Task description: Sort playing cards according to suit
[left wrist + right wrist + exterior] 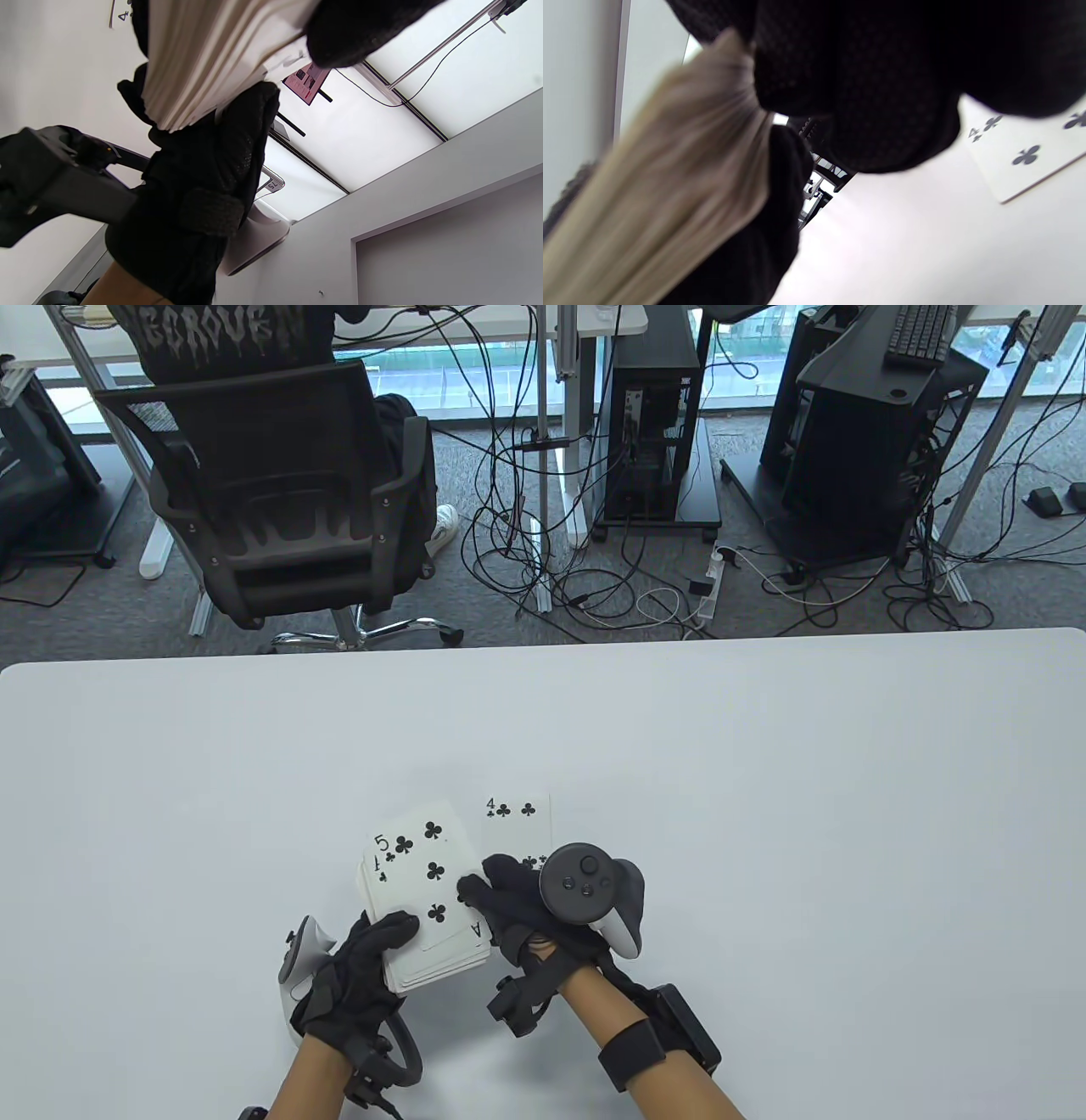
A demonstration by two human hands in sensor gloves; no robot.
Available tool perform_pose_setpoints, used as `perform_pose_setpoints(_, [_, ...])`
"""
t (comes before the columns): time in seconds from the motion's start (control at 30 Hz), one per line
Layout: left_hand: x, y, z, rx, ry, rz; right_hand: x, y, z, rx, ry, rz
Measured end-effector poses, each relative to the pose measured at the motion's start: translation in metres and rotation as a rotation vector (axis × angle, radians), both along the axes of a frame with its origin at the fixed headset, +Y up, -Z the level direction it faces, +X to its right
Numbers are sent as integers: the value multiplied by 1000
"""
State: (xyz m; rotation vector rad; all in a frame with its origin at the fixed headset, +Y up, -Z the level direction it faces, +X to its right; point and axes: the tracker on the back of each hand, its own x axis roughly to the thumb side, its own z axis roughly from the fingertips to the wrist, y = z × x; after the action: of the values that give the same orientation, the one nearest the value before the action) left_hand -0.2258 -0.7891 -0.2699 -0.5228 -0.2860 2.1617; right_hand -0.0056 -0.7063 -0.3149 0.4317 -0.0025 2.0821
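Note:
My left hand (365, 976) holds a face-up deck of playing cards (424, 899) just above the white table (764, 780). The top card is the 5 of clubs (420, 857). My right hand (509, 899) touches the deck's right edge, its thumb on the top card. A 4 of clubs (516, 827) lies face up on the table just beyond my right hand, partly hidden by it; it also shows in the right wrist view (1022, 161). The left wrist view shows the deck's edge (203, 63) from below, between gloved fingers (237, 140).
The table's far edge (543, 645) runs across the middle of the table view. Beyond it stand an office chair (280, 492), computer towers (653, 424) and loose floor cables.

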Motion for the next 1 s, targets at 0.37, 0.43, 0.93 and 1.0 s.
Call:
perform_pose_setpoints(0.37, [-7,-1,0,-36,78,30,48,-44,-59,-334,-210,-296])
perform_pose_setpoints(0.43, [-8,-2,0,-49,89,32,51,-50,-63,-329,-311,-178])
perform_pose_setpoints(0.93, [-8,-2,1,-65,94,30,5,-62,-81,-250,-380,819])
perform_pose_setpoints(1.0, [-8,-2,1,-70,94,24,1,-61,-82,-272,-355,880])
